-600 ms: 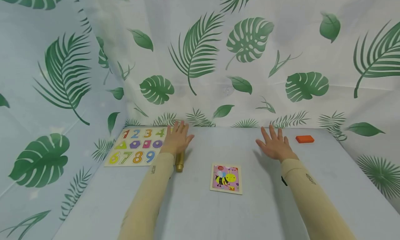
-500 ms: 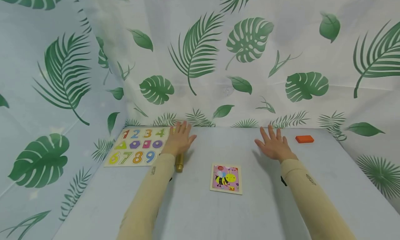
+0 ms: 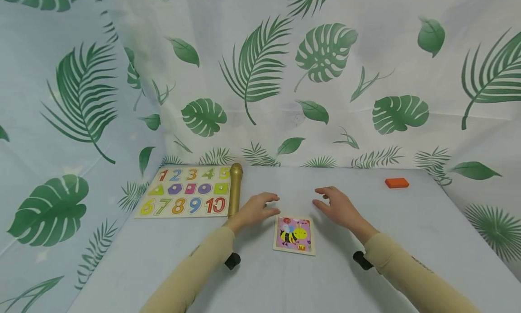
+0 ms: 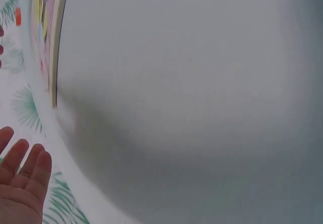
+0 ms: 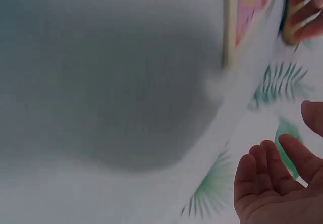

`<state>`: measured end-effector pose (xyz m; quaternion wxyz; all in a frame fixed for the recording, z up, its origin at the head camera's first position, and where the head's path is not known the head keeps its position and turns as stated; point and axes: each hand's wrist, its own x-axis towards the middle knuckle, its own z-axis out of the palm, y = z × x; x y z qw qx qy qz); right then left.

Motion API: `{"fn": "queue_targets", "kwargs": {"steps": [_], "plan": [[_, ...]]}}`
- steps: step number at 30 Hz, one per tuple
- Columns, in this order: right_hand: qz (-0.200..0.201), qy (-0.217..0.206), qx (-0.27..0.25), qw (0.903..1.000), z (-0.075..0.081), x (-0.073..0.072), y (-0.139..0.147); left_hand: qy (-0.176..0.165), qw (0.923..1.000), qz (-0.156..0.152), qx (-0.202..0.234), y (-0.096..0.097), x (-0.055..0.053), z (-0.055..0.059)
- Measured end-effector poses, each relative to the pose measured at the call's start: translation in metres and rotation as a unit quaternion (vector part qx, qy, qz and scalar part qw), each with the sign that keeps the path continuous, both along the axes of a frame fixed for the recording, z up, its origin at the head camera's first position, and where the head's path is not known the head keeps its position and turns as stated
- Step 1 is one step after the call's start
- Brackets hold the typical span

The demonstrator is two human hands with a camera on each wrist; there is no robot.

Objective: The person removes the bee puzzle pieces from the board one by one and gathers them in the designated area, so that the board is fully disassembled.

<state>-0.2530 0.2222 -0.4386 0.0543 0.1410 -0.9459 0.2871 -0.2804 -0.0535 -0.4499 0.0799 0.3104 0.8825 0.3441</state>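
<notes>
A small square bee puzzle (image 3: 294, 234) lies on the table between my two hands. My left hand (image 3: 255, 209) hovers just past its upper left corner, thumb and fingers parted and pointing inward. Off its upper right corner my right hand (image 3: 338, 207) mirrors that pose, with fingers bent a little and nothing in them. In the left wrist view the puzzle (image 4: 44, 37) shows edge-on, above the relaxed fingers (image 4: 34, 176). The right wrist view also catches the puzzle (image 5: 247, 17), apart from the curved, empty right hand (image 5: 277, 188).
At the back left lies a number and shape board (image 3: 183, 196). A gold microphone-like cylinder (image 3: 234, 191) lies along its right edge. An orange block (image 3: 396, 182) sits at the back right. Leaf-printed cloth (image 3: 260, 78) rises behind the table.
Both hands have drawn back toward me and turned inward, coming closer to the puzzle. The left hand has uncovered the gold cylinder and the board's right side.
</notes>
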Motion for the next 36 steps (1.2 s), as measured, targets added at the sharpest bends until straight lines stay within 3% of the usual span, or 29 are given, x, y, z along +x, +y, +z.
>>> {"fn": "queue_targets", "kwargs": {"steps": [6,12,23,31,36], "plan": [[0.004,-0.063,-0.064,0.9960,-0.005,0.022,-0.022,-0.035,0.9994,0.000,0.003,0.006,0.015,-0.008],[-0.011,-0.109,-0.104,0.9885,-0.012,0.031,-0.033,-0.058,0.9983,0.005,0.010,0.008,0.022,-0.012],[-0.012,-0.146,-0.129,0.9807,-0.021,0.033,-0.051,-0.063,0.9978,0.023,0.002,0.008,0.029,-0.017],[-0.013,-0.188,-0.162,0.9686,-0.027,0.032,-0.059,-0.063,0.9975,0.031,-0.003,0.008,0.031,-0.018],[-0.024,-0.188,-0.155,0.9697,-0.031,0.029,-0.059,-0.061,0.9977,0.029,-0.002,0.008,0.031,-0.017]]}}
